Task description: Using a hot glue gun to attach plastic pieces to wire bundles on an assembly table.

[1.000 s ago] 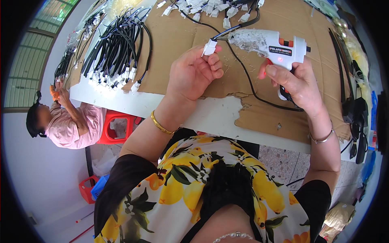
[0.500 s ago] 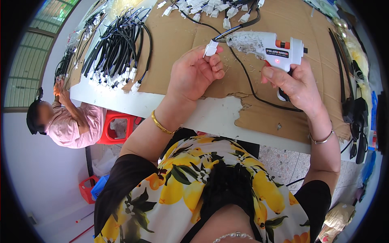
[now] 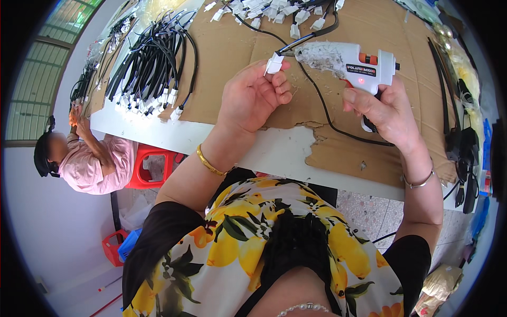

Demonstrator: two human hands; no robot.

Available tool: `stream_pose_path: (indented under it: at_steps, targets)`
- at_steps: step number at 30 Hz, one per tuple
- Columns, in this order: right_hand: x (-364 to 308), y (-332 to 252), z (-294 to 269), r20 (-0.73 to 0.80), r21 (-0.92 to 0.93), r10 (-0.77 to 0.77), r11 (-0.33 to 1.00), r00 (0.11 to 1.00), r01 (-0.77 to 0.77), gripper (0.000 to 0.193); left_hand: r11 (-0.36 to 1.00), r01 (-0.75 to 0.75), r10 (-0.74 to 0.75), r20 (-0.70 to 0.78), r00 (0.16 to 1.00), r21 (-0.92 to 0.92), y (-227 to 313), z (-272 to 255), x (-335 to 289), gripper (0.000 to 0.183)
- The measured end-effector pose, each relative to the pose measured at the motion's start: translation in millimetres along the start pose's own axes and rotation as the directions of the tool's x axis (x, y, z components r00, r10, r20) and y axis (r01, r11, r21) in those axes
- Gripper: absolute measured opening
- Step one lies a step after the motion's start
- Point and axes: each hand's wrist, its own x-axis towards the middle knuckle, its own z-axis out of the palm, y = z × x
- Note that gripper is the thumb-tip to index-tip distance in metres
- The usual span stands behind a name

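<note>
Below the wrists, the room for moving is bounded by the front edge of the white table [image 3: 280, 148]. Between the hands, bare cardboard [image 3: 309, 108] is crossed by a black cord [image 3: 324, 105]; its torn edge is seen just in front of the left hand [image 3: 256, 98]. Beyond both hands, space is limited by a heap of white connectors [image 3: 277, 10], and left of the left hand by a bundle of black cables [image 3: 153, 58].

Compared with one second ago, the glue gun [image 3: 364, 71] is shifted slightly toward the left hand; since the half-second mark, hardly any change is seen.

One boxy plastic connector [image 3: 274, 63] is pinched at the left fingertips, wires upward. The gun's handle is gripped by the right hand [image 3: 383, 108], its nozzle at the wired end; whether contact is made cannot be told. The barrel is coated in lumpy, cloudy residue.
</note>
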Motion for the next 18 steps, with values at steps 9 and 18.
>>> stream_pose_path:
  at_steps: [9, 18]
  targets:
    - [1.8, 5.0, -0.5, -0.008, -0.035, -0.052, 0.998, 0.999, 0.052, 0.011, 1.0, 0.004, -0.004, 0.003, 1.0, -0.01, 1.1, 0.1, -0.5, 0.029]
    - [2.3, 5.7, 0.5, -0.025, -0.047, -0.096, 0.994, 0.995, 0.094, 0.013, 1.0, -0.001, 0.002, 0.006, 1.0, -0.015, 3.0, -0.3, -1.1, 0.029]
